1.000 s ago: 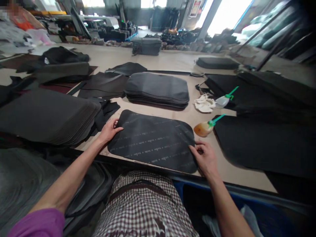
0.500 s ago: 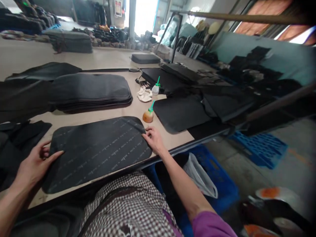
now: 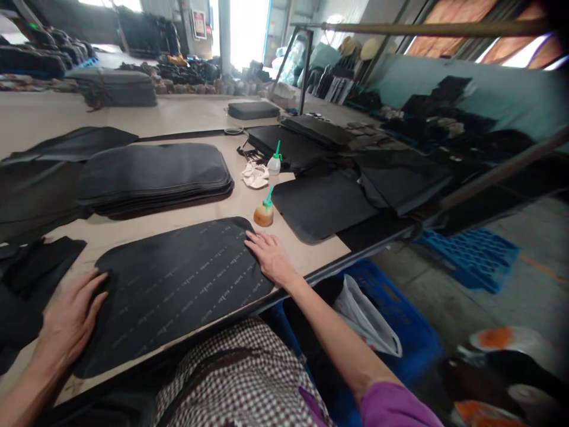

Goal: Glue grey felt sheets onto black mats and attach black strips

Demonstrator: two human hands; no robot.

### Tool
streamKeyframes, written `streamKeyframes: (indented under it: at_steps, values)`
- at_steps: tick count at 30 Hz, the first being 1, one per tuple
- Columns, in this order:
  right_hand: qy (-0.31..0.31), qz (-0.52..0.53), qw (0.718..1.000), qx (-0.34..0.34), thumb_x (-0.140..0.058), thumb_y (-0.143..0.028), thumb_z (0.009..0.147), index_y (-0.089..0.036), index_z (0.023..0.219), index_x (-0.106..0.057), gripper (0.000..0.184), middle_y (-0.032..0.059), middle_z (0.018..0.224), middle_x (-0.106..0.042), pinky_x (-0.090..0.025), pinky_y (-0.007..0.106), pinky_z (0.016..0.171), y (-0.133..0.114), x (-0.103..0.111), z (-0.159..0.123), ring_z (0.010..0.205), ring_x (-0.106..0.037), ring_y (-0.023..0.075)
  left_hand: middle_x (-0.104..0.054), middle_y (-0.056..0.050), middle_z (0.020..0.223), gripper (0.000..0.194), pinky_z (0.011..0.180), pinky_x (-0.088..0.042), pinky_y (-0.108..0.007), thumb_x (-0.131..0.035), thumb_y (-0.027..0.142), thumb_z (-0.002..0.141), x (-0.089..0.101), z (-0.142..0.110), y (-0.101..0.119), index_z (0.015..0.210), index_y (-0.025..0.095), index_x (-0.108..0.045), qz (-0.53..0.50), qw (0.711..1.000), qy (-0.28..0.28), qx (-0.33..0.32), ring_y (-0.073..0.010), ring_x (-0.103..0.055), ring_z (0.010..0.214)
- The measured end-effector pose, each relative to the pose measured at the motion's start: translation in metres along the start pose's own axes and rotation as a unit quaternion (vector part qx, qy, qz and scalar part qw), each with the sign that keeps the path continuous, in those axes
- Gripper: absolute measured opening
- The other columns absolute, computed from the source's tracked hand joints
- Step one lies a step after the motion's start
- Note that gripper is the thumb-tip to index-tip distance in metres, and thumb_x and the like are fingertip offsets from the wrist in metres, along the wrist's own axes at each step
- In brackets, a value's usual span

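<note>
A black rounded panel (image 3: 178, 290) with pale printed lettering lies flat on the table (image 3: 311, 261) in front of me. At its left edge rests my left hand (image 3: 73, 314), fingers stretched out and touching the border. My right hand (image 3: 271, 258) lies flat over the panel's right edge, fingers extended. Just beyond that hand stands a squat bottle of amber liquid (image 3: 264, 215) with a green spout. Behind it are a white cloth (image 3: 255, 175) and a clear bottle (image 3: 274, 164) with a green nozzle.
A stack of black panels (image 3: 155, 175) sits behind the printed one. More dark sheets (image 3: 324, 204) lie to the right, black scraps (image 3: 40, 267) to the left. Below the table edge is a blue crate (image 3: 400, 320) with a plastic bag; a blue pallet (image 3: 471, 258) lies on the floor.
My view has swung to the right. Both hands have gone from pinching the panel's edges to lying with fingers stretched on them. The panel stays flat on the table.
</note>
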State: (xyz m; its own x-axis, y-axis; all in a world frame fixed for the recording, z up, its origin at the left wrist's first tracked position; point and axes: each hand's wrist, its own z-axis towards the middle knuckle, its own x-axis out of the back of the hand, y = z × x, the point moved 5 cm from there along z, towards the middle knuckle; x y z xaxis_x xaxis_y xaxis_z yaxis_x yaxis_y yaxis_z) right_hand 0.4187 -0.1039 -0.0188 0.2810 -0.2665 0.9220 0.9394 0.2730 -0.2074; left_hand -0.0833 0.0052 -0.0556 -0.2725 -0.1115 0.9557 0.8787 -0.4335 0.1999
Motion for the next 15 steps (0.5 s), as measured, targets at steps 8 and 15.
streamKeyframes:
  at_steps: [8,15]
  values:
    - [-0.012,0.01,1.0,0.006,-0.039,0.002,0.089,-0.015,0.145,-0.059,0.061,0.0115,0.158,-0.053,-0.032,0.05,0.119,-0.001,-0.001,-0.002,0.146,-0.048,0.0255,-0.047,-0.005,0.165,0.053,0.124,-0.03,-0.05,-0.031,0.046,0.103,0.003,-0.006,0.017,0.155,0.038,-0.04,0.02,0.999,-0.027,0.02,-0.0249,-0.041,0.154]
    - [-0.05,0.015,0.999,-0.017,-0.04,-0.018,0.101,-0.021,0.131,-0.07,0.043,0.0102,0.15,-0.062,-0.03,0.053,0.122,0.001,0.002,0.008,0.139,-0.057,0.026,-0.031,-0.012,0.172,0.067,0.125,-0.023,-0.056,-0.036,0.054,0.102,0.015,-0.013,0.046,0.163,0.024,-0.038,0.095,0.993,-0.069,-0.016,-0.0314,-0.029,0.159]
